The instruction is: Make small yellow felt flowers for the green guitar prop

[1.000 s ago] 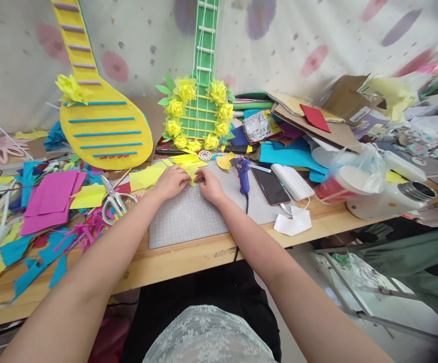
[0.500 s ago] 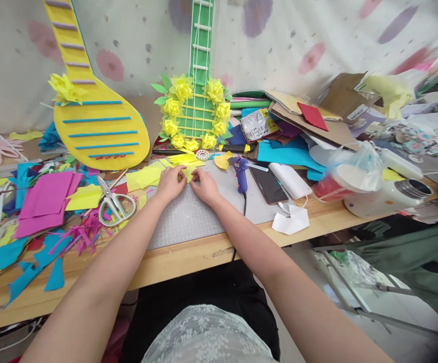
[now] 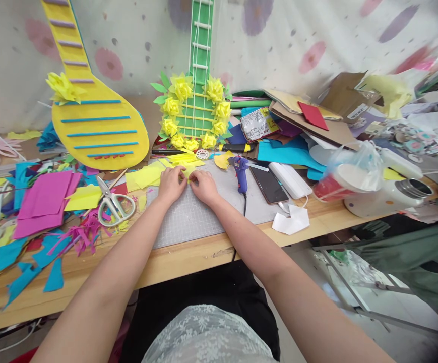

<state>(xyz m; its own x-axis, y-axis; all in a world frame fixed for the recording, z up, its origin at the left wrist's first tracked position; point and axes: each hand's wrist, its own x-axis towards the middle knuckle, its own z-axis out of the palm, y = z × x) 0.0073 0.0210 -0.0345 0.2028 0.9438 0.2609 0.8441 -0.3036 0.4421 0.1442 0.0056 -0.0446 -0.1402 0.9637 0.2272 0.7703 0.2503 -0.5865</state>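
Over the grey cutting mat (image 3: 183,227), my left hand (image 3: 172,185) and my right hand (image 3: 203,188) face each other a short way apart. Both have their fingers curled in a pinch on a small piece of yellow crepe paper (image 3: 189,172), mostly covered by the fingers. Yellow crepe strips (image 3: 184,159) lie just beyond, and a flat yellow sheet (image 3: 143,176) is left of my left hand. Behind stands a green paper guitar shape (image 3: 199,108) ringed with yellow paper flowers. A purple glue gun (image 3: 240,174) rests right of my right hand.
Scissors (image 3: 115,204) lie on the left among magenta sheets (image 3: 43,199) and blue scraps. A yellow lute shape (image 3: 101,126) leans at the back. To the right are a phone (image 3: 268,184), a white power bank (image 3: 290,180), a bagged cup (image 3: 349,179) and an open flask (image 3: 388,198).
My fingers have shifted slightly around the yellow crepe paper, and both hands stay in nearly the same place. The view has tilted a little; nothing else has visibly moved.
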